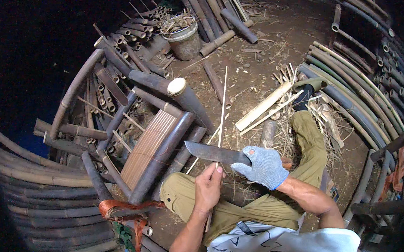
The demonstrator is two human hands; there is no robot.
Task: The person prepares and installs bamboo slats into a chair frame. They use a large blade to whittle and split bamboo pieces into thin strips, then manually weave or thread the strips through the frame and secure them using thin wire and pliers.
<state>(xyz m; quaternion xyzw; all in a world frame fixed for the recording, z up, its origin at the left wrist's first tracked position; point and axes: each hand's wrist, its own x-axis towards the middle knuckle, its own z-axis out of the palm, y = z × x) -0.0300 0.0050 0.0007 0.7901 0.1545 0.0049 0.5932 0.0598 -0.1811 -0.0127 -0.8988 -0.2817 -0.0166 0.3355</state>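
Observation:
My bare left hand (208,187) is closed around a long thin bamboo strip (223,111), which slants up and away from my lap. A grey knitted glove with a blue cuff covers my right hand (261,166), wrapped round the handle of a machete (215,153). The broad dark blade points left and crosses the strip just above my left fingers; whether it touches the strip I cannot tell. Left of my knee stands a dark bamboo frame (160,158) with a panel of thin slats (148,149) set into it. The machete's handle is hidden by the glove.
Split bamboo pieces (266,106) and shavings (278,147) lie by my right leg. A bucket of scraps (182,38) stands at the back. Bamboo poles (56,215) are stacked left, with more poles (360,90) at right. Orange twine (124,207) hangs near my left knee.

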